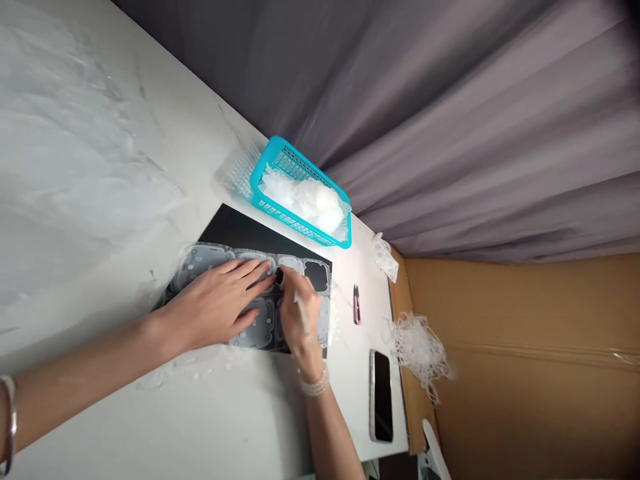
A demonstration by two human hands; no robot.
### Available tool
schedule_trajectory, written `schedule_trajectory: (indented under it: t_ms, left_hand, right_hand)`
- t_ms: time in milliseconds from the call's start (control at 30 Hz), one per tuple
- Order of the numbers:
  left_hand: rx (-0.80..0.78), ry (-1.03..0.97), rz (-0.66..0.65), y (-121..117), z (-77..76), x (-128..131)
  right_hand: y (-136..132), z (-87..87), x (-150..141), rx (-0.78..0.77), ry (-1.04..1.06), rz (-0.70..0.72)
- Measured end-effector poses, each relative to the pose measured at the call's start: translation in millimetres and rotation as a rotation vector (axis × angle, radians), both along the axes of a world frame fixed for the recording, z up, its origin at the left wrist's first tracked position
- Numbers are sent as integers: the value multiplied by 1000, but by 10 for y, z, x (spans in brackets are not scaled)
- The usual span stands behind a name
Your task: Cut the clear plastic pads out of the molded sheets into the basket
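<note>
A translucent sheet (207,259) with several rounded-square shapes moulded in it lies on a black mat (227,225). My left hand (220,297) rests flat on the sheet, its fingers stretched out and holding nothing. Just to its right, my right hand (300,303) is closed round a slim, pale pen-like tool (302,313). The tool's tip is hidden, so its exact kind does not show. Near the right fingertips, one rounded-square opening (316,275) shows black mat through it.
Behind the mat stands a turquoise basket (300,230) holding white translucent pieces. Pink-handled thread snips (357,307) and a phone (381,397) lie to the right. Stringy white scraps (423,350) hang at the cardboard (525,373). Clear plastic film (75,147) covers the left.
</note>
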State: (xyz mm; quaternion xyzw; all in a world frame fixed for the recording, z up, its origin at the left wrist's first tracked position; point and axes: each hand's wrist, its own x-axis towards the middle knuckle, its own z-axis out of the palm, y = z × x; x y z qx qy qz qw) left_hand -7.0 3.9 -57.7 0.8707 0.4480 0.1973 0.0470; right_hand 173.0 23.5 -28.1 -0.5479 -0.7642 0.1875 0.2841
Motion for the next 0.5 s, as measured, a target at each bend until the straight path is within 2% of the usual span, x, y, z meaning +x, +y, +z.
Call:
schedule_trajectory:
  t_ms: [67, 167, 233, 300, 400, 500]
  left_hand:
    - [-13, -11, 6, 3, -8, -2]
    - [-46, -35, -1, 3, -8, -6]
    - [-69, -61, -2, -1, -9, -12]
    - [-105, -91, 2, -7, 11, -18]
    - [-205, -188, 18, -8, 147, 3]
    - [-434, -495, 66, 42, 399, 110]
  right_hand:
    - [66, 38, 263, -71, 307, -167]
    - [155, 143, 856, -178, 719, -398]
    - [183, 226, 1231, -192, 762, -449]
    - [169, 295, 1446, -210, 777, -457]
    - [80, 353, 1357, -257, 833, -431]
    - [-66, 437, 937, -248, 862, -355]
